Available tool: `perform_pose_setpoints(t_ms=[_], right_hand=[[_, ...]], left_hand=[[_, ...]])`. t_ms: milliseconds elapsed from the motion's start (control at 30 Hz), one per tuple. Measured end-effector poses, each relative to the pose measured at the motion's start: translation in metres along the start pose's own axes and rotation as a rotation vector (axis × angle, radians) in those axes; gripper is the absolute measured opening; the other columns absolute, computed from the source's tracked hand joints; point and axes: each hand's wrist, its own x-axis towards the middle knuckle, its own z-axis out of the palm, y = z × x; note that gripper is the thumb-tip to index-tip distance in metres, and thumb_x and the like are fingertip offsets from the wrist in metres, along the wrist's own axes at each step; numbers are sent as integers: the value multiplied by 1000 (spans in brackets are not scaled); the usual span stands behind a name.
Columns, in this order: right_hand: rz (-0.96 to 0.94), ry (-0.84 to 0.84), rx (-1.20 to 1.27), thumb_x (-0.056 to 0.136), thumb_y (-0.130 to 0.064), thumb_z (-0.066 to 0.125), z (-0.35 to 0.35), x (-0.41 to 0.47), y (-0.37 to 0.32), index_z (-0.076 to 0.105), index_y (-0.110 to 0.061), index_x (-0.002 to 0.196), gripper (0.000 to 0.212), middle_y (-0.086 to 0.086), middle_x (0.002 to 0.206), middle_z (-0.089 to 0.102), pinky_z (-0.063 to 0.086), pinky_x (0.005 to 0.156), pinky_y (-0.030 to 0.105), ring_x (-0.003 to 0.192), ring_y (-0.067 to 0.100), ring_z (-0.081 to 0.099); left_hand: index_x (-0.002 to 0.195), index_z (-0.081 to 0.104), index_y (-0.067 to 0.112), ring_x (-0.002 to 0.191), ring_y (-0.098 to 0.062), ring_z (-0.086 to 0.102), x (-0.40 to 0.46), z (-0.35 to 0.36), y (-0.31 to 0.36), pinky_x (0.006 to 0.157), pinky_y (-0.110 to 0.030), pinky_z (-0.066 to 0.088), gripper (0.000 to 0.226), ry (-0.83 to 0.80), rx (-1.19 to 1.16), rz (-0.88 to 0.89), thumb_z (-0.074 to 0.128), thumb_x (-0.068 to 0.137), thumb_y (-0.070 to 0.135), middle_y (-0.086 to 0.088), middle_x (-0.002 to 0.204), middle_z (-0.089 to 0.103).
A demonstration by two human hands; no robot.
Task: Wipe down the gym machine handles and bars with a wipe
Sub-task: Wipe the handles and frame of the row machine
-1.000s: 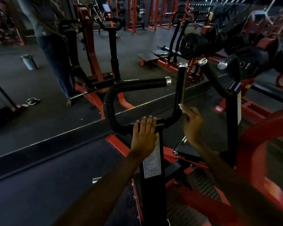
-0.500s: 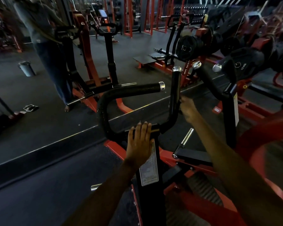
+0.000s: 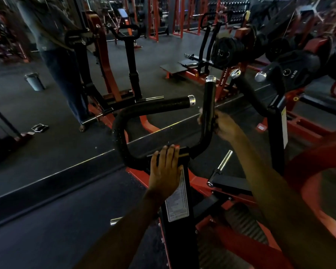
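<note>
Right hand (image 3: 224,126), at about one o'clock from frame centre, wraps around the upright black padded handle with a chrome end cap (image 3: 209,105), a pale wipe (image 3: 200,115) barely showing past the bar's left edge, likely pressed there for rubbing. Left hand (image 3: 166,169) lies flat, fingers straight, on the black central post (image 3: 177,230) at six o'clock, apparently steadying the machine.

1. The right hand (image 3: 224,126) grips the upright handle (image 3: 209,105); bare grip shows above it to the chrome cap.
2. At 9 o'clock, the horizontal handle (image 3: 159,106) ends just beside the upright one, with a narrow gap between.
3. At 3 o'clock, the neighbouring angled bar (image 3: 248,92) stands near.
4. At 6 o'clock, the left hand (image 3: 166,169) rests on the black post (image 3: 179,220).
</note>
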Motion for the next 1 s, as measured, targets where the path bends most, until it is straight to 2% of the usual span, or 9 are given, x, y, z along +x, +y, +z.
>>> perform_pose_setpoints(t_ms=[167,233,333,467,567,667,833,933,1000], right_hand=[[106,9,-341,86,11,40,5,-42,51,68,-11,77,37,2,53,58,44,52,22,52,13,55],[48,303,-576,86,0,52,-3,-30,28,63,-17,60,33,3,56,55,46,61,30,61,19,55],[-344,722,-433,94,-9,52,-4,-13,-36,65,-6,110,20,-4,97,58,47,66,10,89,8,59],[-540,514,-674,95,-2,45,15,11,-58,58,2,118,27,8,104,62,51,83,20,95,19,61],[-647,401,-932,90,10,38,18,1,-8,42,-2,138,49,14,146,39,31,112,30,132,24,39],[-758,343,-1001,88,15,31,17,-40,47,35,-6,142,59,9,152,25,15,112,10,139,16,20],[-844,229,-1082,86,5,32,9,-65,56,56,-1,125,46,18,131,54,33,109,38,129,29,43],[-832,445,-1188,88,7,48,4,-14,-16,56,-3,124,38,15,129,56,39,106,43,126,29,47],[-788,358,-1362,88,6,50,3,13,-45,56,-6,124,39,14,133,53,34,110,41,132,28,40]], left_hand=[[143,31,4,130,-32,39,0,-2,1,108,-49,24,54,4,-19,-11,15,103,36,-14,140,52],[143,32,4,130,-31,39,1,-3,2,109,-48,23,55,-4,-20,-12,23,99,37,-14,140,52],[141,34,5,128,-30,44,1,-4,3,107,-48,25,56,-1,-16,-16,27,96,37,-13,138,55],[141,35,5,127,-30,46,0,-6,3,107,-47,27,52,6,-28,-24,14,103,35,-12,137,55],[141,35,4,127,-31,44,-1,-6,3,107,-47,26,52,15,-23,-15,19,102,35,-13,137,55],[141,35,4,127,-30,46,0,-5,3,108,-47,26,54,18,-19,-9,25,99,36,-13,138,55],[141,35,5,129,-30,41,0,-6,3,108,-48,25,55,-17,-51,-37,6,105,34,-13,138,54],[140,35,5,128,-30,43,0,-8,4,107,-47,26,52,-14,-47,-22,19,102,35,-12,138,55],[140,37,5,127,-30,44,1,-9,3,107,-47,26,53,0,-62,-14,28,98,36,-12,137,55]])
